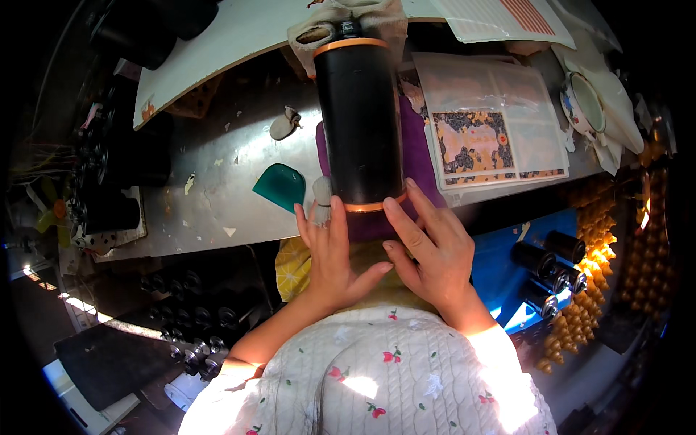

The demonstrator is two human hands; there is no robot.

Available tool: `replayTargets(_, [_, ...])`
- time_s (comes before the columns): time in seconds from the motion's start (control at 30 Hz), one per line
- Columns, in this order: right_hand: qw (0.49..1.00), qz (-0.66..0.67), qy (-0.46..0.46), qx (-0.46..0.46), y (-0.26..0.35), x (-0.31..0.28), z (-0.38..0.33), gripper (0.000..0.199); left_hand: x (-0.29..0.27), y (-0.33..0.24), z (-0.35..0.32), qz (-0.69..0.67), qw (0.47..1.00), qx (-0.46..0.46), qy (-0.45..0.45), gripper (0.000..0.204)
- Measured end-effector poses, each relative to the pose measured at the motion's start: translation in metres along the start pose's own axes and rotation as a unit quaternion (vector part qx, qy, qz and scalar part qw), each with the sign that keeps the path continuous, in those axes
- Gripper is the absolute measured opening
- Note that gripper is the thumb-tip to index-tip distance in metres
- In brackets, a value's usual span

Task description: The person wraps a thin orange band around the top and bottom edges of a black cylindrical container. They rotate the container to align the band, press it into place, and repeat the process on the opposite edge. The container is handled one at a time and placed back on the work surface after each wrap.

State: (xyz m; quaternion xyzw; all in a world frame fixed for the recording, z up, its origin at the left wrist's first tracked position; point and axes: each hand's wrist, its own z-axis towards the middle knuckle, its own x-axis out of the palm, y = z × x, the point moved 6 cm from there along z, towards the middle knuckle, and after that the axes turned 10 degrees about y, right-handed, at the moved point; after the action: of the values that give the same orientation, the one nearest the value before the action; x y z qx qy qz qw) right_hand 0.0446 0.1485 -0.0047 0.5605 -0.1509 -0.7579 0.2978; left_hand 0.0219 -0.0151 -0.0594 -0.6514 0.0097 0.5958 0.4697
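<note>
A black cylinder [362, 123] with orange bands round both ends lies lengthwise in front of me, over a purple cloth [422, 156]. At its near end my left hand [330, 261] has its fingers stretched and apart, the fingertips close to the orange band. My right hand [435, 257] is spread too, index and middle fingertips at the right side of that band. Neither hand wraps round the cylinder. Beside my left fingertips lie a teal flat scraper [281, 187] and a small whitish tied pad [322, 192]. The cylinder's far end rests by a pale stained cloth [391, 22].
Farther left on the metal bench [217, 181] sits a grey cloth pad [281, 129]. Clear sleeves with a patterned sheet [473, 143] lie right, near a white enamel mug [583, 104]. Small black cylinders [533, 257] stand on a blue board [500, 254] below.
</note>
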Motion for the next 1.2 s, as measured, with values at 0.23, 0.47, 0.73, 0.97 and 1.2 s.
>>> replayTargets(0.23, [1.000,-0.004,-0.006,-0.009,0.0001,0.0012,-0.0017,0.065,-0.0032,-0.0052,0.0024,0.031,0.999,-0.008,0.005,0.114])
replayTargets(0.47, [1.000,-0.009,0.008,-0.013,0.0018,0.0003,-0.0008,0.067,-0.0021,-0.0046,0.0032,0.016,1.000,-0.006,0.007,0.114])
replayTargets(0.73, [0.999,0.038,0.003,0.032,-0.0036,0.0013,-0.0042,0.073,0.0001,-0.0013,-0.0028,-0.028,0.999,0.001,-0.042,0.119])
replayTargets(0.97, [1.000,0.018,-0.003,0.004,-0.0037,0.0050,-0.0056,0.079,-0.0002,-0.0003,-0.0015,-0.017,1.000,0.000,-0.016,0.120])
replayTargets(1.2, [0.998,0.056,0.009,0.024,-0.0071,0.0047,-0.0061,0.086,-0.0041,-0.0041,-0.0016,-0.007,1.000,0.003,-0.016,0.120])
